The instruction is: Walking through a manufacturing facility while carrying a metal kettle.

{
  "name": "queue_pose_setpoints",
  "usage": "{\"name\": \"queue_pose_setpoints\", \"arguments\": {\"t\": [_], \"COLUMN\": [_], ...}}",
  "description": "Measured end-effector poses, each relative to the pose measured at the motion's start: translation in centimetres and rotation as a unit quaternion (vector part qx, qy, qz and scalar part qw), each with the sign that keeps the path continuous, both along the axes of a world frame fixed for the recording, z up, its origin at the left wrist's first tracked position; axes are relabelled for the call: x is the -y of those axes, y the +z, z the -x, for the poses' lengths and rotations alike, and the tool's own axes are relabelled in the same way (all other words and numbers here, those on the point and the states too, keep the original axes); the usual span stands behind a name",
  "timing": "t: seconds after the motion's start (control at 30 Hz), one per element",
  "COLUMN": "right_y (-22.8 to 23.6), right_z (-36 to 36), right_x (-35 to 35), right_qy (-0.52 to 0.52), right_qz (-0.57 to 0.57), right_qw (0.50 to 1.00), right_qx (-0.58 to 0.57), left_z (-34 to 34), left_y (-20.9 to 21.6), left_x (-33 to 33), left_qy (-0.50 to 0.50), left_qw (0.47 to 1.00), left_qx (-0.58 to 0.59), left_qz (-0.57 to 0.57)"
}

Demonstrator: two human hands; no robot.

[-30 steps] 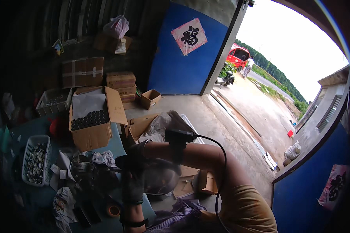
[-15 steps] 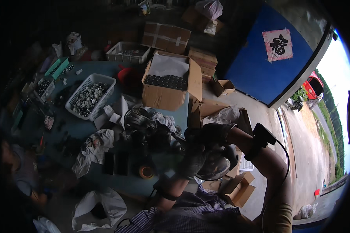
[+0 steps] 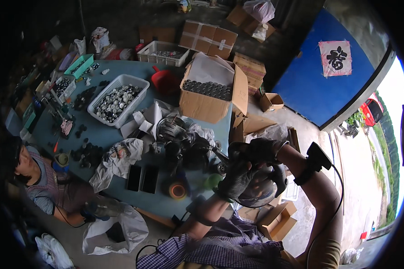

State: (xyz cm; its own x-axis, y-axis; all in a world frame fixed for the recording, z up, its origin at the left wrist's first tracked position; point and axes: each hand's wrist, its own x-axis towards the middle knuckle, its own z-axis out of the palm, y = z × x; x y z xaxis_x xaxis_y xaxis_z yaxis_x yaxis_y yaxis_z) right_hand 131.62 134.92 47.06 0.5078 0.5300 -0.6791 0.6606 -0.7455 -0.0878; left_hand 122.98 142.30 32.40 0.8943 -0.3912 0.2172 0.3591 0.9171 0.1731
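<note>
My gloved left hand (image 3: 235,181) curls around the left side of a glossy rounded vessel (image 3: 259,192), which hangs in the air just past the right edge of the tabletop (image 3: 141,201), probably for room away from the clutter. My right hand (image 3: 261,151) bends over its top, likely steadying it; the fingertips are hidden, so I cannot tell how firmly. A white basket (image 3: 133,107) seemingly keeps small metal rounds (image 3: 116,103) from rolling off.
</note>
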Motion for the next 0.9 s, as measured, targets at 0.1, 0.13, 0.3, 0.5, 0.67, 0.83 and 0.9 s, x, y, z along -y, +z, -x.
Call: {"name": "queue_pose_setpoints", "arguments": {"t": [0.1, 0.13, 0.3, 0.5, 0.67, 0.83, 0.9], "right_y": [0.2, 0.2, 0.5, -0.7, -0.5, -1.1, -1.3], "right_z": [0.2, 0.3, 0.5, 0.0, -0.5, -0.9, -1.0], "right_x": [0.1, 0.1, -0.6, -0.1, -0.8, -0.2, -0.2], "right_qy": [-0.035, -0.14, -0.271, -0.271, -0.184, -0.114, -0.116], "right_qz": [0.004, -0.015, -0.016, -0.02, 0.036, 0.023, 0.016], "right_qw": [0.999, 0.99, 0.961, 0.961, 0.98, 0.992, 0.992], "right_qx": [0.002, -0.025, -0.052, -0.055, -0.065, -0.043, -0.047], "left_z": [-0.2, -0.3, -0.5, -0.5, -0.8, -1.1, -1.1], "left_y": [0.2, 0.2, 0.0, 0.0, -0.3, -0.4, -0.6], "left_x": [0.2, 0.2, 0.0, -0.1, -0.4, -0.2, -0.2], "left_qy": [0.038, 0.041, 0.05, 0.058, 0.04, 0.044, 0.056], "left_qw": [0.998, 0.999, 0.998, 0.996, 0.998, 0.998, 0.997], "left_qx": [0.028, 0.028, 0.045, 0.066, 0.031, 0.048, 0.06], "left_qz": [-0.034, -0.022, 0.017, 0.008, 0.027, 0.022, 0.015]}}
